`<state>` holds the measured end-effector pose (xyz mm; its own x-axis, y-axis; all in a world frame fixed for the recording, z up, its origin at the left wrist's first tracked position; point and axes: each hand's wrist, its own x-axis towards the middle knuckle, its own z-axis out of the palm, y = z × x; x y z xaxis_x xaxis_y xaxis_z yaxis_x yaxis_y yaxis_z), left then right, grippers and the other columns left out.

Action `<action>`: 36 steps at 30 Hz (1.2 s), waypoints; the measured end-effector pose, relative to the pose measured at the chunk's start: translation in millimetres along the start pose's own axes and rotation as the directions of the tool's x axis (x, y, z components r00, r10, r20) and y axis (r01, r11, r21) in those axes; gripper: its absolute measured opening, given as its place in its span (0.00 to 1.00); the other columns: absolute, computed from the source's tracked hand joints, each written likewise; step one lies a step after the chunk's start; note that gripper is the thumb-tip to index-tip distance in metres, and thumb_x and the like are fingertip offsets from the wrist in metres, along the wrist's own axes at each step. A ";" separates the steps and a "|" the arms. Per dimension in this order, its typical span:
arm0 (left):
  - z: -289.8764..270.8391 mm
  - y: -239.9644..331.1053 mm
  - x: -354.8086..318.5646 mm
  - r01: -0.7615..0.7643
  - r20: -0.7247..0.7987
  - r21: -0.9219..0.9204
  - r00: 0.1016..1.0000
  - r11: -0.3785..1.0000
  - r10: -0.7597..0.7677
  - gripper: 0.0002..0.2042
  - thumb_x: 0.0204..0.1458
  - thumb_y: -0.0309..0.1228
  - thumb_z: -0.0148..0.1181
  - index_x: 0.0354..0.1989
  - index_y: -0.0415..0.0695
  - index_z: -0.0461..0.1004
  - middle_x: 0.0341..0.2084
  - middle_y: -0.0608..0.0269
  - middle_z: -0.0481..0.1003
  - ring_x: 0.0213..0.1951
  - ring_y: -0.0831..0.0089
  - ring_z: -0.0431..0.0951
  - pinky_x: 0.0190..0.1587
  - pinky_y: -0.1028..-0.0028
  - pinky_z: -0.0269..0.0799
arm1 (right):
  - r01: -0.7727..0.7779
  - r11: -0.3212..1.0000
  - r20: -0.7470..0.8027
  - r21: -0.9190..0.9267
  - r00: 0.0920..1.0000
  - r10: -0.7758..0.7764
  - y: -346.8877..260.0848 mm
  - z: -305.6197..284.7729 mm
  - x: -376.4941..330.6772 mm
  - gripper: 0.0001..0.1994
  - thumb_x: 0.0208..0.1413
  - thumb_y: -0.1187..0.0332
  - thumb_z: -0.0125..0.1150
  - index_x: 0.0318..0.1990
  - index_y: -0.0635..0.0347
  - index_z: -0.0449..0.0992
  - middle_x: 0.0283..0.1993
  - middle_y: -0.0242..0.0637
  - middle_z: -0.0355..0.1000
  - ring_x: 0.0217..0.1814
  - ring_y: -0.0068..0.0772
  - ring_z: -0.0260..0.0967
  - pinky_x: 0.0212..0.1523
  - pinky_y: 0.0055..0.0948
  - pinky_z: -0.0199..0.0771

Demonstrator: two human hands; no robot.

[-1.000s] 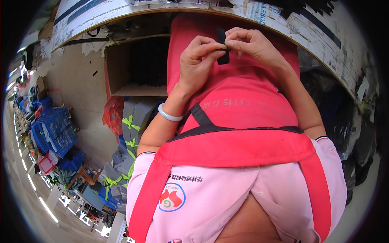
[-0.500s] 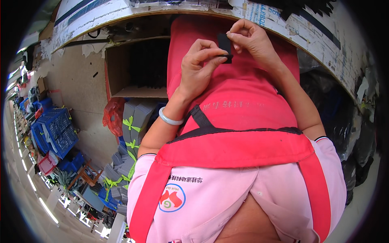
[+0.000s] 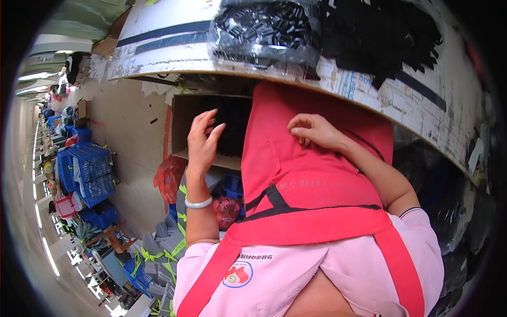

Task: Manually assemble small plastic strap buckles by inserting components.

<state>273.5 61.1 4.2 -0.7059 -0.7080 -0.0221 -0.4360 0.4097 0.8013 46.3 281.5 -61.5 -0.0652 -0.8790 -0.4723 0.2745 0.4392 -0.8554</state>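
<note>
My left hand [image 3: 203, 141] is raised at the opening of a cardboard box [image 3: 180, 124], thumb and fingers apart with nothing between them. Dark pieces [image 3: 231, 124] lie inside this box, too shadowed to make out singly. Over the red apron [image 3: 322, 164] on my lap hovers my right hand [image 3: 317, 131], its fingers curled in and no object showing in them. On the table, beyond my hands, sit a clear plastic bag of black buckles [image 3: 266, 31] and a heap of black fabric pieces [image 3: 377, 37].
The worn table edge [image 3: 296, 82] runs in front of my lap. Left of me are a red plastic bag [image 3: 169, 179], grey bundles tied with green strips [image 3: 163, 240] and a blue crate [image 3: 90, 171]. Dark plastic bags [image 3: 449, 211] crowd the right side.
The small black strap piece that both hands held is in neither hand now. My left hand has moved left to the box and opened. The view has shifted, showing more of the table.
</note>
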 end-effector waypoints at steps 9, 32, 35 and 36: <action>85.3 71.1 219.9 -0.321 -0.093 0.390 0.919 0.863 0.384 0.32 0.53 0.48 0.58 0.60 0.38 0.62 0.54 0.41 0.67 0.56 0.47 0.67 0.57 0.58 0.63 | 0.003 1.000 -0.047 -0.015 0.999 -0.004 6.3 -9.7 2.2 0.08 0.59 0.70 0.54 0.43 0.63 0.73 0.30 0.29 0.71 0.27 0.17 0.67 0.27 0.19 0.71; 93.5 60.5 260.7 0.539 0.546 -0.831 0.838 0.137 0.009 0.14 0.56 0.36 0.60 0.47 0.44 0.69 0.28 0.58 0.73 0.27 0.67 0.76 0.20 0.76 0.73 | -0.014 0.997 -0.130 -0.075 0.991 0.004 14.9 -26.0 5.7 0.09 0.57 0.71 0.53 0.42 0.64 0.74 0.29 0.31 0.72 0.26 0.18 0.67 0.27 0.21 0.71; 98.3 73.3 248.0 0.503 0.503 -0.864 0.863 -0.017 -0.056 0.13 0.59 0.34 0.55 0.48 0.42 0.66 0.33 0.52 0.72 0.31 0.65 0.75 0.20 0.79 0.72 | -0.003 0.998 -0.136 -0.067 0.991 -0.006 16.9 -26.2 4.5 0.08 0.57 0.71 0.53 0.41 0.64 0.74 0.29 0.30 0.72 0.26 0.18 0.67 0.27 0.21 0.71; 95.8 64.0 249.7 0.497 0.497 -0.867 0.865 -0.020 -0.062 0.13 0.59 0.34 0.55 0.48 0.42 0.66 0.33 0.52 0.72 0.31 0.65 0.75 0.20 0.79 0.72 | -0.005 0.997 -0.125 -0.074 0.992 -0.005 15.1 -24.4 5.4 0.08 0.57 0.71 0.53 0.41 0.64 0.74 0.29 0.30 0.72 0.26 0.18 0.67 0.26 0.21 0.71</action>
<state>15.8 -34.3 -7.3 -0.8614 -0.3519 -0.3663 0.1419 -0.8592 0.4916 26.8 288.0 -82.1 -0.1862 -0.8510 -0.4910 0.2027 0.4558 -0.8667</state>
